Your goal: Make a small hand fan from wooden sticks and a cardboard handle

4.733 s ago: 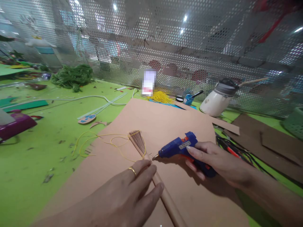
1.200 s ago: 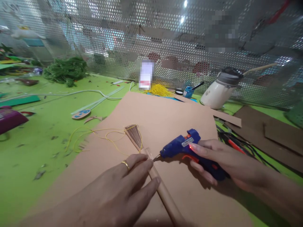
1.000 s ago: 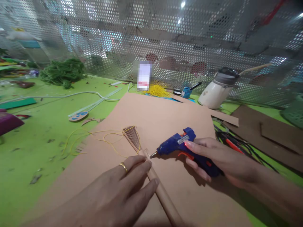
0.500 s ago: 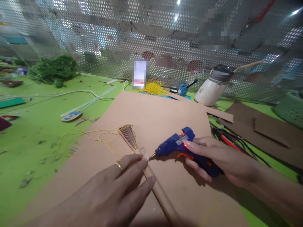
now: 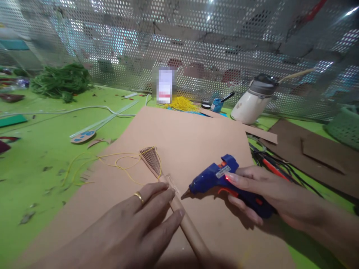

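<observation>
My right hand (image 5: 258, 190) grips a blue hot glue gun (image 5: 213, 177) with an orange trigger and a lit red light. Its metal nozzle points left, just right of a tan rod (image 5: 193, 235). With fingers bent over that rod, my left hand (image 5: 143, 220), wearing a gold ring, holds it against the brown cardboard sheet (image 5: 190, 138). A clear, shiny patch of glue (image 5: 171, 182) lies by my left fingertips. Beyond them the rod ends in a fan of thin brown sticks (image 5: 150, 158), with yellow string (image 5: 123, 168) looped round it and trailing left.
On the green table, a cream jug (image 5: 244, 106), a blue paint jar (image 5: 216, 105) and a yellow string heap (image 5: 183, 104) stand behind the cardboard. Green fibre (image 5: 60, 82) is piled at the back left. Dark cables (image 5: 280, 170) and brown board (image 5: 303, 149) lie right.
My right hand has drawn the glue gun to the right and slightly toward me, so its nozzle is now apart from the rod. My left hand stays in place on the rod.
</observation>
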A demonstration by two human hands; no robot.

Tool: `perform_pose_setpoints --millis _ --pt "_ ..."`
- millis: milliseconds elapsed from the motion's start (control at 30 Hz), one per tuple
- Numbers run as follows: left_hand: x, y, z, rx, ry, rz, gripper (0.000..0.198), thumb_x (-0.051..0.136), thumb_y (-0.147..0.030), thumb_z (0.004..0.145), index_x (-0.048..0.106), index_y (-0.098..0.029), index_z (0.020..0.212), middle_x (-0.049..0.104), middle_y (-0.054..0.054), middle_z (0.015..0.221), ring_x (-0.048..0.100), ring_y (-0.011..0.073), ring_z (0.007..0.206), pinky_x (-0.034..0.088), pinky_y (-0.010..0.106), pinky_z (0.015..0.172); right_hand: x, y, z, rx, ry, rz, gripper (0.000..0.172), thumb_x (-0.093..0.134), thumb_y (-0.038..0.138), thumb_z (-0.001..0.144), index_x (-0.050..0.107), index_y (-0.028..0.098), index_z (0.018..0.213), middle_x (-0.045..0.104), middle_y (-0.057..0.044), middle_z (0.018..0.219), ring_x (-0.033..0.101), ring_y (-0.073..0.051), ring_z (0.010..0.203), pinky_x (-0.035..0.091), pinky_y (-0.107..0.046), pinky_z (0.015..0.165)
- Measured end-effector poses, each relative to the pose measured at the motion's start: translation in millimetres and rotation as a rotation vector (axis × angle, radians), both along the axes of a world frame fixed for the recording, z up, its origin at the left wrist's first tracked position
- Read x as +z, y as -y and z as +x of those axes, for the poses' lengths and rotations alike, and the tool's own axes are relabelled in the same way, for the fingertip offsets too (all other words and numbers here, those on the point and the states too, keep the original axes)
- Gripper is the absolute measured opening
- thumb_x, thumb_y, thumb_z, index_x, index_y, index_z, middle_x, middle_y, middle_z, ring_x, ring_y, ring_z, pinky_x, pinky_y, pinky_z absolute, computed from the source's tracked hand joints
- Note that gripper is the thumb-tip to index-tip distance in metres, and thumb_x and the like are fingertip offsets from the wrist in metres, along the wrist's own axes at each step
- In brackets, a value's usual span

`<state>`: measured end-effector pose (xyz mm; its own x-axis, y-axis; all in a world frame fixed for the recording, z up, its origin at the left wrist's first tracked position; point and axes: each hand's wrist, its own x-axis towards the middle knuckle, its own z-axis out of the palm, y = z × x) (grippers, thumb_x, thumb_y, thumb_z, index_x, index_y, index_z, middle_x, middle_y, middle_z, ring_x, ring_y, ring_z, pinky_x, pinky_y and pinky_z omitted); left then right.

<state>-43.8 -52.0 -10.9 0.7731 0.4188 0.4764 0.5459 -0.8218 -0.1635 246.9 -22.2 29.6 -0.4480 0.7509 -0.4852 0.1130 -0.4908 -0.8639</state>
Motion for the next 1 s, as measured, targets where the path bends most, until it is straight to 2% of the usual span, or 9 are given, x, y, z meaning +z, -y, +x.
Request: perform_pose_setpoints --millis 133,300,533,667,1000 --pt "-2.7 -3.0 -3.6 -0.039 -0.009 0.007 0.030 0.055 -0.012 0.090 0.063 -0.015 0.119 0.063 0.017 0.122 0.049 0.0338 0.127 0.057 0.041 0.090 -0.3 -8.0 -5.5 -0.002 -0.013 0.046 0.047 0.058 0.054 0.093 0.057 0.014 0.068 0.052 0.003 0.056 0.044 -0.007 0.040 0.043 -0.022 0.045" --pt "-3.1 -3.9 -5.5 -0.058 0.000 0.016 0.033 0.051 -0.007 0.089 0.063 -0.014 0.119 0.061 0.018 0.125 0.048 0.0339 0.128 0.057 0.043 0.092 -2.1 -22.7 -13.4 0.028 -0.056 0.073 0.048 0.055 0.053 0.095 0.055 0.014 0.067 0.052 0.003 0.057 0.044 -0.006 0.039 0.044 -0.022 0.045" --pt "1.2 -3.8 -3.1 -0.047 -0.014 0.011 0.030 0.055 -0.010 0.089 0.064 -0.016 0.117 0.063 0.015 0.121 0.049 0.0327 0.128 0.057 0.040 0.091 -1.0 -11.8 -6.9 0.020 -0.031 0.064 0.047 0.056 0.051 0.095 0.055 0.014 0.067 0.052 0.003 0.055 0.045 -0.006 0.040 0.042 -0.019 0.044" --pt "0.0 -3.9 -3.8 -0.054 -0.010 -0.010 0.032 0.054 -0.010 0.090 0.063 -0.015 0.119 0.062 0.016 0.125 0.049 0.0334 0.128 0.057 0.041 0.091 0.7 -5.0 -3.4 -0.004 -0.010 0.031 0.042 0.059 0.050 0.094 0.060 0.012 0.077 0.054 0.003 0.060 0.044 -0.004 0.039 0.039 -0.018 0.042" --pt "-3.6 -2.7 -4.0 -0.028 0.036 -0.015 0.030 0.054 -0.010 0.091 0.063 -0.017 0.119 0.062 0.014 0.127 0.049 0.0315 0.130 0.055 0.041 0.096 1.6 -19.1 -13.3 0.038 0.000 0.095 0.045 0.058 0.054 0.093 0.054 0.016 0.070 0.051 0.004 0.058 0.044 -0.006 0.040 0.039 -0.020 0.044"
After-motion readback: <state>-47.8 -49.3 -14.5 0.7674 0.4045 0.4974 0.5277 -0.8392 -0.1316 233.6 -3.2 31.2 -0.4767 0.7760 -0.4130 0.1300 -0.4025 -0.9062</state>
